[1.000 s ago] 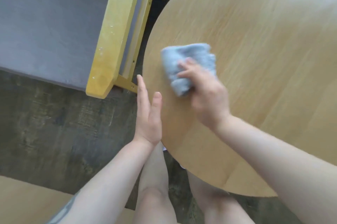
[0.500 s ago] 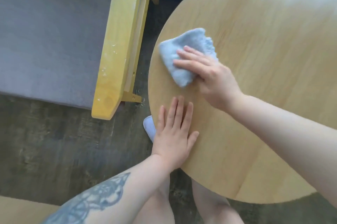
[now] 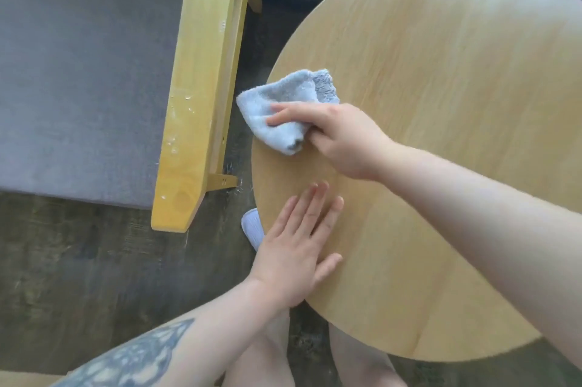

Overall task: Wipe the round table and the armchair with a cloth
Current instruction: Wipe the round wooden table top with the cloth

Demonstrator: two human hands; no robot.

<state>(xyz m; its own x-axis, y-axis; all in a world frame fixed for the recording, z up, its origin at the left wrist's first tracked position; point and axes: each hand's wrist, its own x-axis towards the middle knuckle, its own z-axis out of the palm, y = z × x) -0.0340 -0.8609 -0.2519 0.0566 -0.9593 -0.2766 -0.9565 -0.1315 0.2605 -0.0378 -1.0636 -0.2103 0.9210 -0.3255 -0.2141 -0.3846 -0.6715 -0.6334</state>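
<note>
At nine o'clock the armchair (image 3: 78, 71) shows a grey seat cushion and a yellow wooden armrest (image 3: 198, 87) flecked with pale spots. Just right of it, the cloth (image 3: 280, 109), light blue, fluffy and folded, lies on the round table (image 3: 456, 87) at its nine o'clock edge, one corner overhanging. The right hand (image 3: 340, 138) presses it down, fingers pinching a fold. At six o'clock the left hand (image 3: 296, 251) lies spread flat on the pale tabletop.
</note>
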